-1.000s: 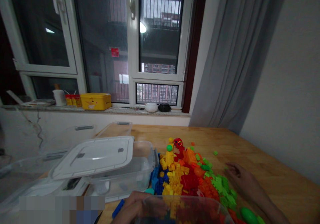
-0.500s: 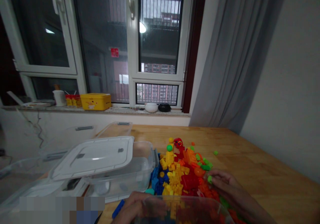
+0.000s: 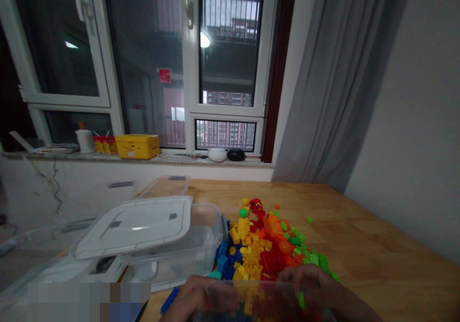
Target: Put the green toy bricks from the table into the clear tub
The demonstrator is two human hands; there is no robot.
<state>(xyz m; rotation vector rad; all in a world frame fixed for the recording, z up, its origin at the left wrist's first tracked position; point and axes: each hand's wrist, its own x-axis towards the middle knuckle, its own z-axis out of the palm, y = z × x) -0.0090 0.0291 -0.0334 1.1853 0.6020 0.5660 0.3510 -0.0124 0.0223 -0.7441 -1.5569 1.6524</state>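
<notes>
At the bottom of the view, my left hand [image 3: 196,295] grips the left side of a clear plastic box [image 3: 258,282]; its fingers show blurred through the plastic. My right hand [image 3: 318,288] is over the right part of this box, a small light-green toy block [image 3: 301,299] pinched at its fingertips. Beyond the box lies a heap of toy blocks grouped by colour: blue blocks [image 3: 223,262], yellow blocks [image 3: 251,252], red blocks [image 3: 271,260], orange blocks [image 3: 273,225] and green blocks [image 3: 318,259]. A long blue piece [image 3: 169,300] lies beside my left wrist.
Left of the heap stands a large clear storage bin [image 3: 210,259] with a whitish lid [image 3: 143,226] lying across it. More clear bins stand farther left. A stray green block [image 3: 309,220] is on the wooden table [image 3: 373,235]. On the windowsill sits a yellow box [image 3: 138,146].
My right hand has moved left and down with the green block, from the heap's right edge to over the clear box, uncovering green blocks. My left hand has stayed put.
</notes>
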